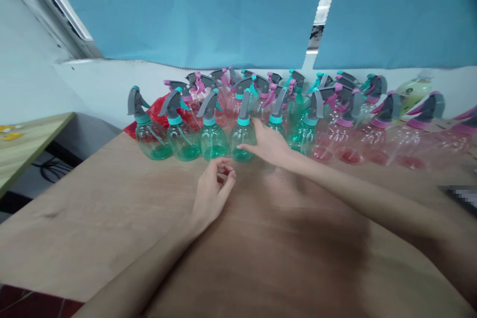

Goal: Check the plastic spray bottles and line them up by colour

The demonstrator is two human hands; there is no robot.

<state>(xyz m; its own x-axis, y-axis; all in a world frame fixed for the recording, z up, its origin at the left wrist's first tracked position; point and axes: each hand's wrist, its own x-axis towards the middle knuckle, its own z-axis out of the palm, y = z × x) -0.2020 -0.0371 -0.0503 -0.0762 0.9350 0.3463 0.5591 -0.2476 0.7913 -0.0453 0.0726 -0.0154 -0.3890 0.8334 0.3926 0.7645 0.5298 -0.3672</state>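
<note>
My right hand [270, 144] is closed around the side of a clear green spray bottle [242, 140], its thumb across the front and its other fingers partly hidden behind. This bottle stands upright in the front row and has a turquoise collar and a grey trigger head. Just in front of the row, my left hand [214, 191] hovers with loosely curled fingers, thumb apart from them and nothing visible inside. Nearest to it is another green spray bottle [213, 140]. Two more green bottles stand left of that one, and others stand right of my right hand.
Pink spray bottles [346, 144] continue the front row rightward, with several more rows behind. A red plastic bag [162, 112] lies behind the left end. A yellowish bottle [412, 92] stands at the back right. The wooden table [93, 218] meets a wall; a second table [33, 144] is at left.
</note>
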